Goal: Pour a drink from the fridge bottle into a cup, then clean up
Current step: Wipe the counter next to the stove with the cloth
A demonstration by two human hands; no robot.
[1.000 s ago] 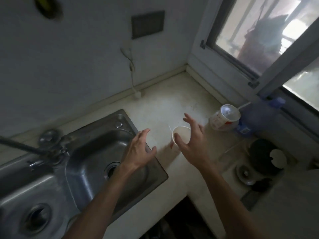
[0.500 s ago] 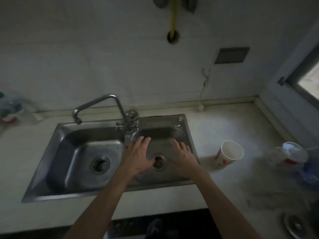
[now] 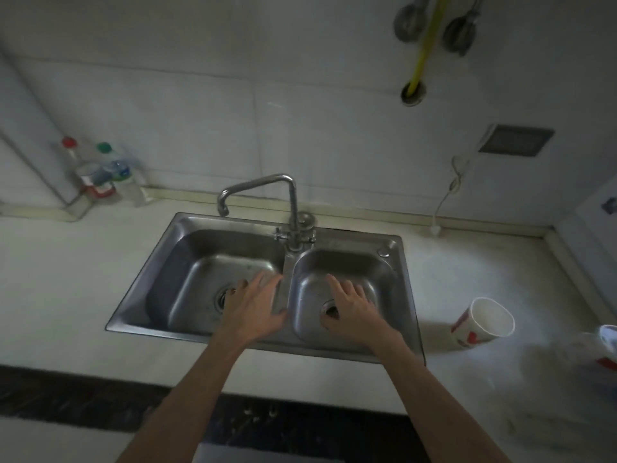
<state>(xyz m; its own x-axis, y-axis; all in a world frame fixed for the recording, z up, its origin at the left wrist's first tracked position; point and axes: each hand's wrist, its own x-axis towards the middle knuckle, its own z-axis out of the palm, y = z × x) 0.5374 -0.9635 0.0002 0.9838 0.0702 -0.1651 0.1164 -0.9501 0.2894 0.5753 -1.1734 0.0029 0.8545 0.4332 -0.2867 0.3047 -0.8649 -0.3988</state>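
Two bare forearms reach forward from the bottom edge over the front lip of the worktop point(image 3: 83, 315), pale with a dark band along its near edge. The left hand point(image 3: 253, 310) hangs over the divider between the two basins of the steel sink point(image 3: 140, 295), its fingers point(image 3: 267, 282) spread wide and holding nothing. The right hand point(image 3: 350, 309) is above the smaller right basin, over its drain, fingers likewise splayed and empty; whether either palm touches the metal cannot be told. The left basin's drain shows just beside the left hand's thumb side.

To the right of the sink, apart from both hands, the paper cup point(image 3: 484, 324) stands on the worktop, white with red print on its side, its open mouth toward the camera; the inside looks pale and any contents cannot be made out. Further right, at the frame's edge, a second cup point(image 3: 608, 342) is only partly visible and blurred.

Behind the basins the tap point(image 3: 290, 208) rises from the sink's back rim, its spout curving out over the left basin. At the far left corner of the worktop, against the wall, stand two clear bottles point(image 3: 110, 175), one with a red cap and one with a green cap. A white cord point(image 3: 447, 198) hangs down the wall at the right rear, below a dark rectangular vent point(image 3: 516, 141). Highest on the wall, a yellow pipe point(image 3: 425, 48) enters a round hole, with metal ladles hanging on either side
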